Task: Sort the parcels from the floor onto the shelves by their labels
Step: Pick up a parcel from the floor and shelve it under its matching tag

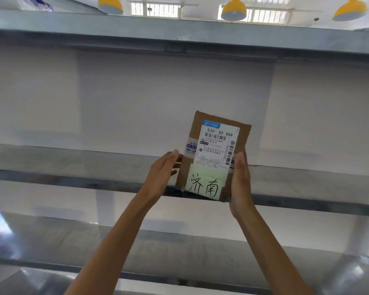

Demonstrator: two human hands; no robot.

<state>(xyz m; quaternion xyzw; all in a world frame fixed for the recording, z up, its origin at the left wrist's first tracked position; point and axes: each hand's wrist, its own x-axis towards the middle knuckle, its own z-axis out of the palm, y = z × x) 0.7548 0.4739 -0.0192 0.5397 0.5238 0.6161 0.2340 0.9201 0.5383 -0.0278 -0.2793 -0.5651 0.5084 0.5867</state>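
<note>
Both our grips, left hand (161, 174) and right hand (241, 182), clasp the flat brown cardboard parcel (213, 154) by its sides, above the grey metal shelf (73, 165).

Shipping label (218, 145), white, on the face of the brown cardboard parcel (213, 156) right of centre frame: large print reads "530- 05 069".
Blue tab at the label's upper left corner: a white "Z"; the rest is too blurred to read.
Barcodes: one below the large number, one running down the label's right edge; the digits beneath are too small to make out.
Pale green note (205, 184), stuck on the parcel's lower half: handwritten in black, "济南".
Fine print on the label: illegible.
</note>
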